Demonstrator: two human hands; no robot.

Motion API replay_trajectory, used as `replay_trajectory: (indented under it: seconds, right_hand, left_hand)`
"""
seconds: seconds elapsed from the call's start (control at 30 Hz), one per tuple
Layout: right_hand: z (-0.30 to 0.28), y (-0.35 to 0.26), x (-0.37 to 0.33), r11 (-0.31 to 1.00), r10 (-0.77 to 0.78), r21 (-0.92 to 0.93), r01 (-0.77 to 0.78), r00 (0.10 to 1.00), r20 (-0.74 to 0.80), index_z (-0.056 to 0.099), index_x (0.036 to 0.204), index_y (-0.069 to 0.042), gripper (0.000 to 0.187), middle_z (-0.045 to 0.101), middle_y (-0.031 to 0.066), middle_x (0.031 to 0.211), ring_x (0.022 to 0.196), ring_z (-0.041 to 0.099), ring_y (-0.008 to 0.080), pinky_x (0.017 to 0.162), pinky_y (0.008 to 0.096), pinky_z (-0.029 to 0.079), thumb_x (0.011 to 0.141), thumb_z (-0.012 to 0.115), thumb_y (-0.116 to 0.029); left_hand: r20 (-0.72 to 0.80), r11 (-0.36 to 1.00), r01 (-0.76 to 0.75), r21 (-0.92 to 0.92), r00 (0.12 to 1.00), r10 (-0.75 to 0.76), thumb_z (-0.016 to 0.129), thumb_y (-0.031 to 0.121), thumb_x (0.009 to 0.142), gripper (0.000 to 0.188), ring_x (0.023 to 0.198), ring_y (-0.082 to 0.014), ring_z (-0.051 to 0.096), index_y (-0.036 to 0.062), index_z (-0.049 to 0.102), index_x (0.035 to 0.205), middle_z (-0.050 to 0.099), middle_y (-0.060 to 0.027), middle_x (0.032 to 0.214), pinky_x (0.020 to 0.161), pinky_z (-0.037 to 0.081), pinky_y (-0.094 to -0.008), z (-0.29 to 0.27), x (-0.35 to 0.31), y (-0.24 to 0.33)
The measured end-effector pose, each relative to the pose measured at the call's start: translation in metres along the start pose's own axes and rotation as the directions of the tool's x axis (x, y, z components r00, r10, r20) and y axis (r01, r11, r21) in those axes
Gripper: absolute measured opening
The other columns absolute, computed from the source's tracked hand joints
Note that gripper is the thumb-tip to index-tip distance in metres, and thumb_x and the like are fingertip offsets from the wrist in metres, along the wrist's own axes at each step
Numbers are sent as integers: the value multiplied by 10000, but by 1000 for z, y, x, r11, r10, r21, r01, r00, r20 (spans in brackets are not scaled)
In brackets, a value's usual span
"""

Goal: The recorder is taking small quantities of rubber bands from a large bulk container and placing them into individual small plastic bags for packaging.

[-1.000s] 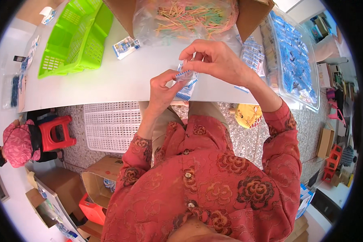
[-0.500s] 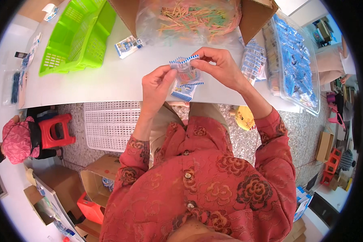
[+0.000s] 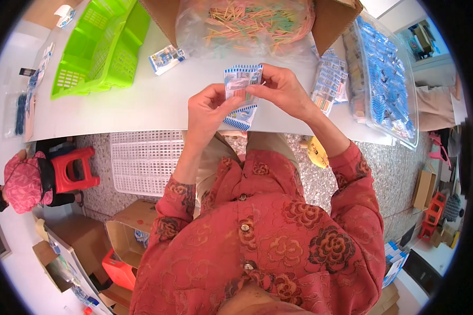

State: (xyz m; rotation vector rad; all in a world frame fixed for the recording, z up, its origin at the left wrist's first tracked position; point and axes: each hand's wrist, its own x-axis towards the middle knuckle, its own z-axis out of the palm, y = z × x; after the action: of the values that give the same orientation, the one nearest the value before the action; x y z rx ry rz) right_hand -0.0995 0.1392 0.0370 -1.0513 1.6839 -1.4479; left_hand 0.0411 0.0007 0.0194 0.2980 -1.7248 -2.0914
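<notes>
The left hand (image 3: 207,109) and right hand (image 3: 285,90) each pinch one side of a blue-and-white striped plastic packet (image 3: 240,81), thumbs toward the wearer and fingers closed narrowly behind. The two-sided grip probably keeps the thin film flat and taut, with its see-through panel and the pinkish sticks inside facing up. A second striped packet (image 3: 240,119) lies just below, near the front edge of the white table (image 3: 142,113). The cardboard box (image 3: 337,23), with its clear bag of coloured sticks (image 3: 252,23), stands straight ahead, seemingly for easy reach by either hand.

Toward the left, tabletop stretches between the left hand and the green plastic basket (image 3: 97,65), with a single packet (image 3: 166,59) farther back. The right side is tighter: overlapping packets (image 3: 329,79) and a clear tub (image 3: 416,123) of packets border that hand.
</notes>
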Motion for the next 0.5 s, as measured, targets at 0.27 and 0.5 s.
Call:
replay_trajectory:
  seconds: [0.27,0.5]
  right_hand:
    - [1,-2,-21,992,42,122,-42,999,2,616,1002,1,185,647,8,887,793,567,54,693,219,471,842,657,-82]
    - [-45,45,-79,935,66,-297,-195,917,-393,620,1025,-18,291,636,24,776,669,541,65,598,239,449,774,705,-137]
  left_hand:
    - [89,968,24,250,995,-48,685,56,810,164,712,-70,621,-15,649,953,673,-34,759,640,501,-220,5,-7,-16]
    - [-45,936,-18,352,998,36,695,63,776,243,813,-125,619,16,648,1010,675,-65,890,773,482,-278,-6,-8,-45]
